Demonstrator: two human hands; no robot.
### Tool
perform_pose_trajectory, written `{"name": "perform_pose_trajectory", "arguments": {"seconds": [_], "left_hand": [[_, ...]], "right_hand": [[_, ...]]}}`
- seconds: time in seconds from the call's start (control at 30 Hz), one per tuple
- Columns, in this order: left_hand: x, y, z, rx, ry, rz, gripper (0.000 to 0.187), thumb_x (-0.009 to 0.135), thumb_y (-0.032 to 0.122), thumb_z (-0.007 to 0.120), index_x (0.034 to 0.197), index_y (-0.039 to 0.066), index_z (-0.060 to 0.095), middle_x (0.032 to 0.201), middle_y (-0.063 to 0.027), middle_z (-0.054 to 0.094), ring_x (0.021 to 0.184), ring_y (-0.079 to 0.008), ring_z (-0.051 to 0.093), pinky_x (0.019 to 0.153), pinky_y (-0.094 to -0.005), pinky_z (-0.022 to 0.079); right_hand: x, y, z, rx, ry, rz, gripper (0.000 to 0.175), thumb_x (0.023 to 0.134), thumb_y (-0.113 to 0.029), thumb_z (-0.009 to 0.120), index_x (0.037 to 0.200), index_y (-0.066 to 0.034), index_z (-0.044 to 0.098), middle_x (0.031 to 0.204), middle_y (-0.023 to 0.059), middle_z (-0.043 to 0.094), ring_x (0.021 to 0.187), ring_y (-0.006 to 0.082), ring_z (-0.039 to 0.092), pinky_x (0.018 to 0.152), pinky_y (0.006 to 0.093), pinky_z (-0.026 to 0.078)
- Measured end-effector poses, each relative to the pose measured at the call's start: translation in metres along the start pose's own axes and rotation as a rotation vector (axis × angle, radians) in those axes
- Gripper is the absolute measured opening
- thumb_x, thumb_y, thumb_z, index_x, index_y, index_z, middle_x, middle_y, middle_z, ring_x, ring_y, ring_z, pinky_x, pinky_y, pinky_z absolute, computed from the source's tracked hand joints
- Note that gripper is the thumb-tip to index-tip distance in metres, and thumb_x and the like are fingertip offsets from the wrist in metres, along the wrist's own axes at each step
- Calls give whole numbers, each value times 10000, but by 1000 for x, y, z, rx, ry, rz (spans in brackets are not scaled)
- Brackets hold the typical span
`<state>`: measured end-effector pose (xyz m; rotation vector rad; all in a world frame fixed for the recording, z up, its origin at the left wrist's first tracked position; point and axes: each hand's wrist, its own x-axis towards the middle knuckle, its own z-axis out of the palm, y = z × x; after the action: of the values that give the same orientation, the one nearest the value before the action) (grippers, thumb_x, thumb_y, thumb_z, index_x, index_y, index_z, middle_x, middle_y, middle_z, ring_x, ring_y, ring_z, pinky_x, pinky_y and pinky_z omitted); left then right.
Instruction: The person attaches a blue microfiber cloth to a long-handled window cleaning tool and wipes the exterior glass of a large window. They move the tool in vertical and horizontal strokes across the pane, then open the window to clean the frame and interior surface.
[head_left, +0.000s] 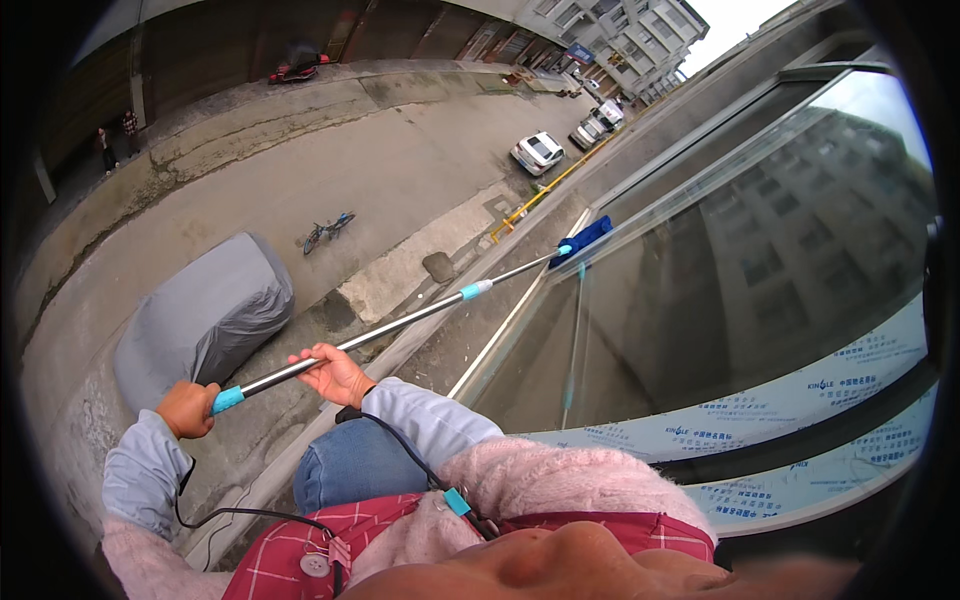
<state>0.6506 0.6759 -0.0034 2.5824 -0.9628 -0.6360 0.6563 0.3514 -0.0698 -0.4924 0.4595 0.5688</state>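
My left hand (187, 409) grips the turquoise end handle (226, 400) of a telescopic metal pole (397, 324). Farther up, my right hand (334, 375) supports the same pole loosely between thumb and fingers. The pole slants away from me, with a turquoise-and-white locking collar (475, 289) partway along. At its far end, a dark blue cloth mop head (581, 241) lies at the far edge of a window pane (697, 307). The glass mirrors the pole and a building. Blue-printed protective film (750, 405) covers the near window frame.
Below the wall ledge (442, 337) lies a street far down. On it are a car under a grey cover (202, 307), a bicycle (328, 232), a white car (538, 152) and a yellow rail (551, 187). A black cable (247, 511) hangs across my front.
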Motion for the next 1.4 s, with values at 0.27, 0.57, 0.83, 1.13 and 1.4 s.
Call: {"name": "perform_pose_trajectory", "arguments": {"seconds": [0.27,0.57,0.83,1.13,1.4], "left_hand": [[121,83,17,-52,102,164,240,648,114,643,863,40,565,725,-172,630,709,-381,618,635,-477,477],[271,199,19,-163,244,262,212,658,116,652,827,13,575,778,-206,633,749,-409,612,648,-479,479],[94,48,76,-137,43,84,307,612,162,673,868,47,547,680,-183,609,670,-399,595,631,-491,462],[162,125,41,-175,337,246,284,639,152,666,852,32,521,708,-196,601,707,-408,590,645,-501,446],[254,272,-108,-301,509,414,210,673,89,596,866,11,562,803,-232,614,786,-426,592,679,-499,460]], "right_hand": [[-13,-106,-41,42,406,-385,26,729,-111,504,733,-91,487,707,59,558,716,261,586,722,425,501],[-64,-274,-69,78,661,-718,68,717,-115,443,673,-106,392,565,43,395,504,197,410,507,362,418],[6,-57,-50,248,505,-293,58,672,-117,436,636,-85,404,592,86,432,568,276,459,668,477,476],[-43,-162,-22,95,633,-636,91,727,-146,412,648,-138,366,562,43,378,503,218,388,550,429,418],[-171,-359,101,-141,635,-1067,63,745,-137,394,707,-121,347,597,22,344,482,169,354,482,360,356]]}}
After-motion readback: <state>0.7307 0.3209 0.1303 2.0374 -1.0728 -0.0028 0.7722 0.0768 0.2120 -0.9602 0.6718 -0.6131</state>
